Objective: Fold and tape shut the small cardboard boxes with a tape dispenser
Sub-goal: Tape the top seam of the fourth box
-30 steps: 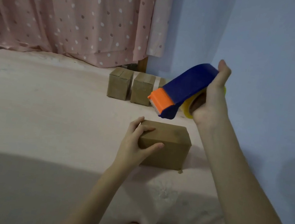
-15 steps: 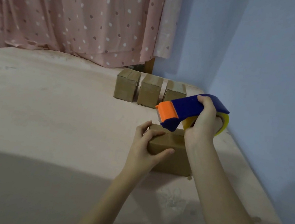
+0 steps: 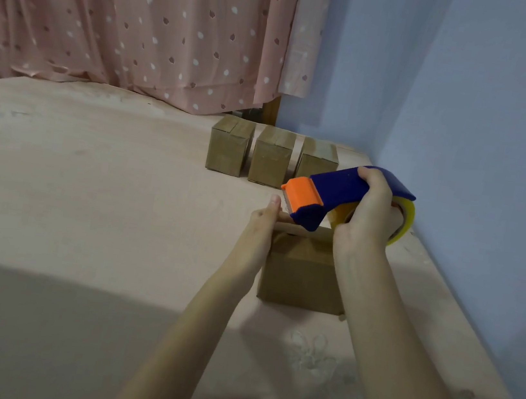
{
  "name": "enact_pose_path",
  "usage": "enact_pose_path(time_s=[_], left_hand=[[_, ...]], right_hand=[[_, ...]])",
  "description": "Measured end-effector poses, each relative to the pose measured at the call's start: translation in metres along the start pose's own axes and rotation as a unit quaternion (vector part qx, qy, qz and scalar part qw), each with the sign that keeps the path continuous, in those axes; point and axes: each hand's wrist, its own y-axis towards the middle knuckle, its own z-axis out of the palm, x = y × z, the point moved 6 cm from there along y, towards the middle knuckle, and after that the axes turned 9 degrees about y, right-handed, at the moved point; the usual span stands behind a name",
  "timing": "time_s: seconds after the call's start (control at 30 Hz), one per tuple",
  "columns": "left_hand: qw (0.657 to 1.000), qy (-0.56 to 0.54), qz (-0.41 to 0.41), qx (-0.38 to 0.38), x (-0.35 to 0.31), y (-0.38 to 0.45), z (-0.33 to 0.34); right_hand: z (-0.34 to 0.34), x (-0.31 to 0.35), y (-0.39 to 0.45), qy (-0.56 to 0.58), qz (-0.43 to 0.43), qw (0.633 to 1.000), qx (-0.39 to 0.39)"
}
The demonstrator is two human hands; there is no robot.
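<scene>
Right hand (image 3: pixel 371 214): grips tape dispenser (image 3: pixel 334 189), nose just above the box (image 3: pixel 302 272) top.
Left hand (image 3: pixel 262 229): fingers flat against box's left side.
Box axis: left-right.

A home bedroom: a wide pink fabric-covered mattress (image 3: pixel 84 208) fills the view, a pink polka-dot cloth curtain (image 3: pixel 138 19) hangs at 11 o'clock, and plain pale-blue painted walls (image 3: pixel 505 98) meet at 1 o'clock

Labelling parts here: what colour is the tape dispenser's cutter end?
Orange, on the blue tape dispenser gripped by the right hand; head view.
</scene>
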Motion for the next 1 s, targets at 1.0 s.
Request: enact_pose_path(time_s=[1.0], left_hand=[[0.997, -0.048, -0.06, 0.025, 0.005, -0.001, -0.01]], right_hand=[[0.001, 0.003, -0.008, -0.005, 0.028, 1.0, -0.006]])
